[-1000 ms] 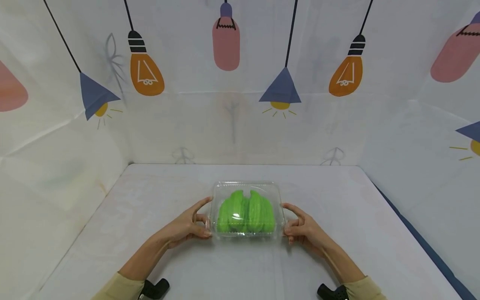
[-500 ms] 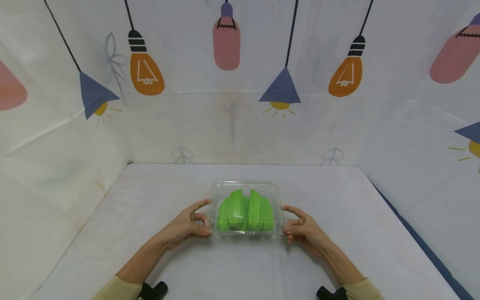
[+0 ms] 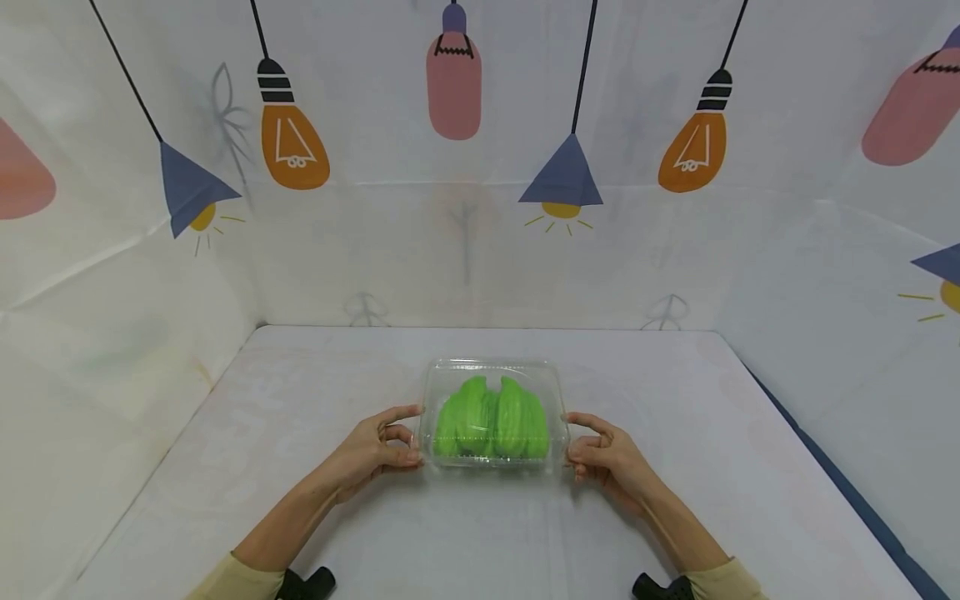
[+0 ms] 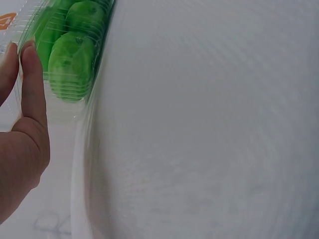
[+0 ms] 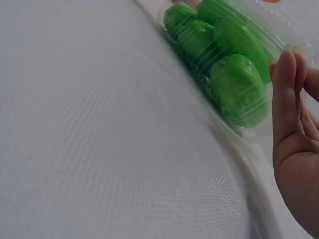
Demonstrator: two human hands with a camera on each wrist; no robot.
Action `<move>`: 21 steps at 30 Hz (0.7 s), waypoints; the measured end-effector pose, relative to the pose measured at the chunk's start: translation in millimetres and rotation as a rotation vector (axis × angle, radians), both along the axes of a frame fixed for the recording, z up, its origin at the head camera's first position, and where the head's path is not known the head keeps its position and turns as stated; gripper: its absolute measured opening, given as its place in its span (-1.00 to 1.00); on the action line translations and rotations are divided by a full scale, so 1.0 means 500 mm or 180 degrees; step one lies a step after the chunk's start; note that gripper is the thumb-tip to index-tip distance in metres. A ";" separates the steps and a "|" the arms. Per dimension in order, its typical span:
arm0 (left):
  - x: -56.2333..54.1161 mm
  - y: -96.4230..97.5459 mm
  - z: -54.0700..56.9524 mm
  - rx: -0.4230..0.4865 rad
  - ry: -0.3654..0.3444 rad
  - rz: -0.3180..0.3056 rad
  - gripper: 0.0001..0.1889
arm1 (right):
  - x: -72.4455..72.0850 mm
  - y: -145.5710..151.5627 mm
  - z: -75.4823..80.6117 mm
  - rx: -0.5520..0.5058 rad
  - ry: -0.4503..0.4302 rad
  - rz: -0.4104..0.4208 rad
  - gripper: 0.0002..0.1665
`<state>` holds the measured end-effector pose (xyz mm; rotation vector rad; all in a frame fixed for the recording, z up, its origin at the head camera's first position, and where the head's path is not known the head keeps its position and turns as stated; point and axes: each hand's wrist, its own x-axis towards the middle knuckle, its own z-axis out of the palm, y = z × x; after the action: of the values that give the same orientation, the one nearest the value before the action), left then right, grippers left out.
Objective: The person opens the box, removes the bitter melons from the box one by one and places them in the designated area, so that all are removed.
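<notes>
A clear plastic clamshell container (image 3: 491, 463) with its lid over it stands near the middle of the white table. Inside lie several bright green, rounded, elongated pieces (image 3: 472, 417), fruit-like in shape, side by side. My left hand (image 3: 367, 454) holds the container's left side, thumb near the front corner and index finger along the side edge. On the opposite side my right hand (image 3: 611, 458) holds it the same way. In the left wrist view, fingertips (image 4: 29, 47) touch the ribbed plastic wall. The right wrist view has fingertips (image 5: 288, 55) at the other end wall.
The white table (image 3: 360, 542) stretches out on all sides of the container. Behind it hangs a white cloth wall (image 3: 495, 275) printed with lamps and bulbs, and similar cloth closes both sides. A dark blue strip (image 3: 840, 492) runs along the right edge.
The container's near edge has shifted slightly away from me. Both index fingertips have come a little nearer along its sides, while the thumbs keep their hold.
</notes>
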<state>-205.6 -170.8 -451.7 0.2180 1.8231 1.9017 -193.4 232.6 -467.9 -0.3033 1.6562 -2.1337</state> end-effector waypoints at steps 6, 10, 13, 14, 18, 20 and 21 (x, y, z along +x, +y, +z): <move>0.001 0.004 0.001 -0.0048 -0.0006 0.0039 -0.14 | 0.002 -0.001 0.000 0.0072 -0.0018 -0.0128 -0.30; 0.002 0.004 0.000 -0.0041 0.0004 0.0062 -0.17 | 0.004 -0.002 -0.001 0.0111 -0.0015 -0.0177 -0.35; 0.002 0.003 -0.001 -0.0033 0.0020 0.0065 -0.20 | 0.005 -0.005 -0.001 0.0137 -0.0021 -0.0209 -0.40; 0.002 0.003 -0.001 -0.0029 0.0025 0.0062 -0.22 | 0.005 -0.005 -0.002 0.0129 -0.0016 -0.0214 -0.42; 0.003 0.001 -0.004 -0.0041 0.0073 0.0037 -0.26 | 0.007 -0.006 -0.004 0.0035 0.0026 -0.0203 -0.52; 0.004 0.001 -0.004 -0.0043 0.0088 0.0029 -0.27 | 0.008 -0.006 -0.005 0.0001 0.0039 -0.0209 -0.55; 0.004 0.000 -0.005 -0.0047 0.0095 0.0028 -0.27 | 0.009 -0.006 -0.005 0.0002 0.0037 -0.0221 -0.56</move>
<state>-203.7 -170.7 -454.2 0.2351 1.8599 1.9001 -189.0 229.5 -470.2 -0.2621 1.6971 -2.1857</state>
